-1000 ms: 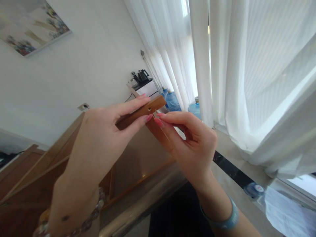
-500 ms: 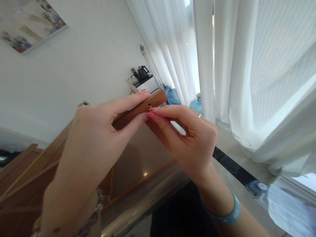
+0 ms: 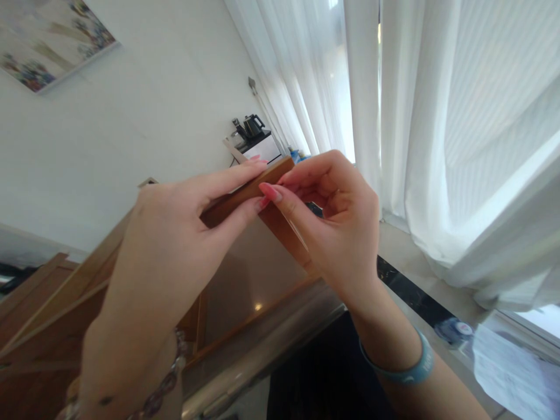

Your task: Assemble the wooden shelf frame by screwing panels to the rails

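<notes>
Left hand (image 3: 175,245) has its grip closed on the wooden bar (image 3: 238,199), right hand (image 3: 343,233) pinching the bar's tip: stiff, light-looking wood, best held near that end.

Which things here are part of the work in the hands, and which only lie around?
In hand: wooden strip, pinched by left hand; right hand at its end; wooden frame below.
Lying about: kettle, water bottle, paper, picture, curtains.
</notes>
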`<state>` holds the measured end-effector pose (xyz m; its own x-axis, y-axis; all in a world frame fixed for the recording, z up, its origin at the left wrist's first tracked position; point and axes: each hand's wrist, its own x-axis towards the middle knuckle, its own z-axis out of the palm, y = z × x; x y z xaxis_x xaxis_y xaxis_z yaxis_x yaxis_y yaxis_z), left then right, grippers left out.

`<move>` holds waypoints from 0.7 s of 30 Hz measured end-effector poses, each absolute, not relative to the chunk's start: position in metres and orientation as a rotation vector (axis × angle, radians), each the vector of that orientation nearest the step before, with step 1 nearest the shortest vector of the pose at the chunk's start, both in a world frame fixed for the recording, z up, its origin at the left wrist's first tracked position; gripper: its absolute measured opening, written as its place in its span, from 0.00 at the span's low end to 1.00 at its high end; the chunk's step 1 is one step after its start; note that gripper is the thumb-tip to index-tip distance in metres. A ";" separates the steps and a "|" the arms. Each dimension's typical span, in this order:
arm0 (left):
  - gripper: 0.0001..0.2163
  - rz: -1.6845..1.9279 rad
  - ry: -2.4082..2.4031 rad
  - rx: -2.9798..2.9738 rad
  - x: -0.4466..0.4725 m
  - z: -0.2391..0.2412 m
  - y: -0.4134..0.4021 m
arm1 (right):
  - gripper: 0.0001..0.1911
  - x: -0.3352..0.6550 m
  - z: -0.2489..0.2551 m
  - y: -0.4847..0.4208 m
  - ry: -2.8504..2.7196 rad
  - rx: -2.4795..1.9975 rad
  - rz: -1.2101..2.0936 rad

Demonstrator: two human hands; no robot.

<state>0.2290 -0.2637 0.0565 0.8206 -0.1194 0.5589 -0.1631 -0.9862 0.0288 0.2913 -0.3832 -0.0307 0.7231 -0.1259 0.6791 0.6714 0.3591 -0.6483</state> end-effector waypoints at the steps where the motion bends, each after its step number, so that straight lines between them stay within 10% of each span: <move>1: 0.16 0.886 -0.231 2.922 0.229 0.056 -0.264 | 0.08 0.291 -0.031 -0.383 -0.563 -1.087 -0.561; 21: 0.16 0.786 -0.178 2.902 0.229 0.057 -0.264 | 0.06 0.294 -0.035 -0.379 -0.557 -1.252 -0.753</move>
